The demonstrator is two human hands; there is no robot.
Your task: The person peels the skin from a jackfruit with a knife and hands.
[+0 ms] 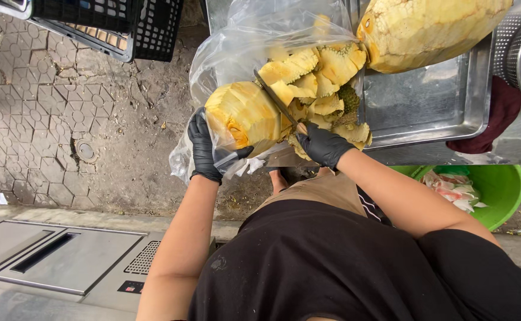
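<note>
My left hand [204, 148], in a black glove, grips a peeled yellow pineapple [244, 116] from below, over the open mouth of a clear plastic bag [236, 41]. My right hand [323, 144], also gloved in black, holds a knife [275, 98] whose dark blade lies against the pineapple's cut side. Several strips of yellow and green pineapple peel [326, 77] fill the bag beside the blade. A second, larger peeled pineapple [427, 30] rests at the top right on a steel tray [433, 101].
A black plastic crate [123, 24] stands on the paved ground at the top left. A green bucket [501, 187] with scraps sits at the right, a perforated metal container [519, 41] above it. A grey metal surface [52, 255] lies at the lower left.
</note>
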